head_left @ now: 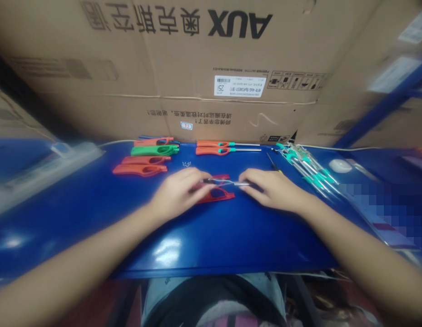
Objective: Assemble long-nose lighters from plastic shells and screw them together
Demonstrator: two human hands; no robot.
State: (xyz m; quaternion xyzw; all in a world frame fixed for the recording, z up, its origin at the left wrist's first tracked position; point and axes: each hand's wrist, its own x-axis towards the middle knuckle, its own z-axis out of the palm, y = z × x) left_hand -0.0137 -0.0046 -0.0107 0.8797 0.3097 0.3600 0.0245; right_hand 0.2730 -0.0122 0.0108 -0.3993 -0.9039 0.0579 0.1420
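Above the middle of the blue table my left hand (181,190) is closed, its thumb and fingers pinching a small dark part (207,180). Thin pale wires (224,182) run from there toward my right hand (268,188), which grips a slim metal lighter tube (243,184) by its fingertips. How much of the tube lies behind the fingers is hidden. Just under both hands rests a red lighter casing half (219,195); a second red casing piece (221,176) lies behind it, partly covered by the wires and my left hand.
Orange and green lighter casings (154,150) lie at the back left. Two orange lighters with metal tubes (214,150) stand in line behind my hands. Several metal tubes with teal collars (309,168) are piled right, near a pointed tool (272,162). A cardboard wall (183,59) backs the table.
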